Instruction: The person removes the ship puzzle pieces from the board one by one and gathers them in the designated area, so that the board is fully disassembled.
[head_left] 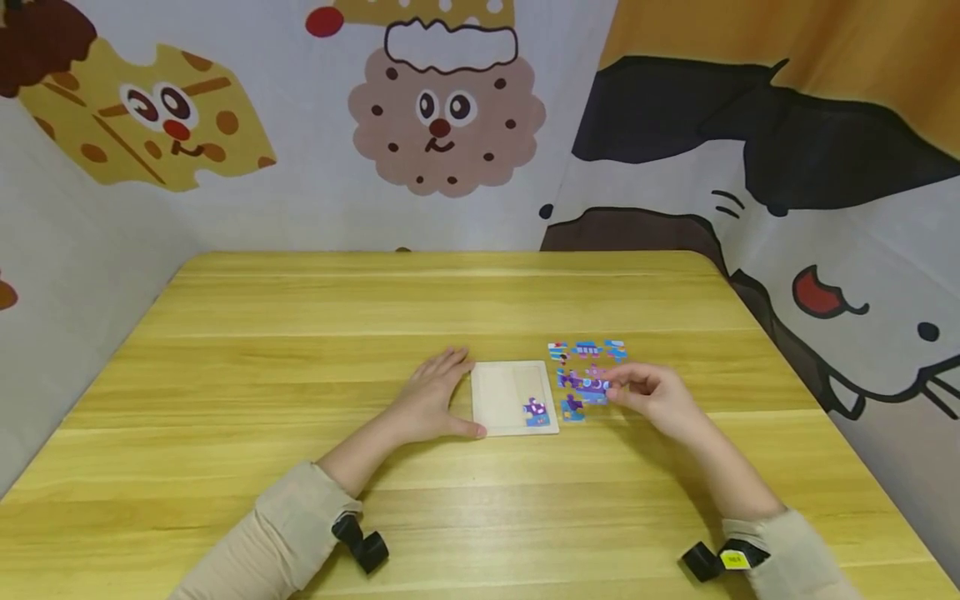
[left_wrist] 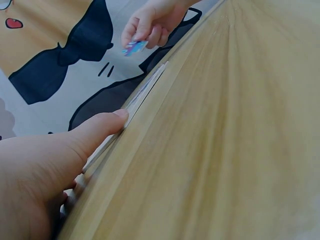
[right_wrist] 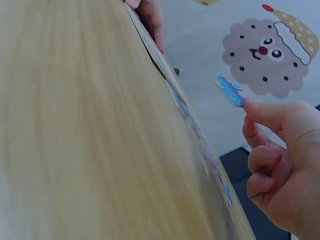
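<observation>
A square wooden puzzle tray (head_left: 498, 392) lies on the table, with one purple and blue puzzle piece (head_left: 536, 411) in its near right corner. Spread along the tray's left side is my left hand (head_left: 432, 402); its thumb touches the near left corner, and the fingers extend by the far left corner. My right hand (head_left: 660, 400) pinches a blue and purple puzzle piece (right_wrist: 231, 92) between thumb and forefinger. In the right wrist view that piece is held up off the table. Loose puzzle pieces (head_left: 573, 407) lie right of the tray, partly hidden by the held piece.
The wooden table (head_left: 300, 308) reaches back to a wall covering (head_left: 300, 217) with cartoon figures. Black wrist straps (head_left: 360, 543) sit at both beige sleeves (head_left: 288, 521).
</observation>
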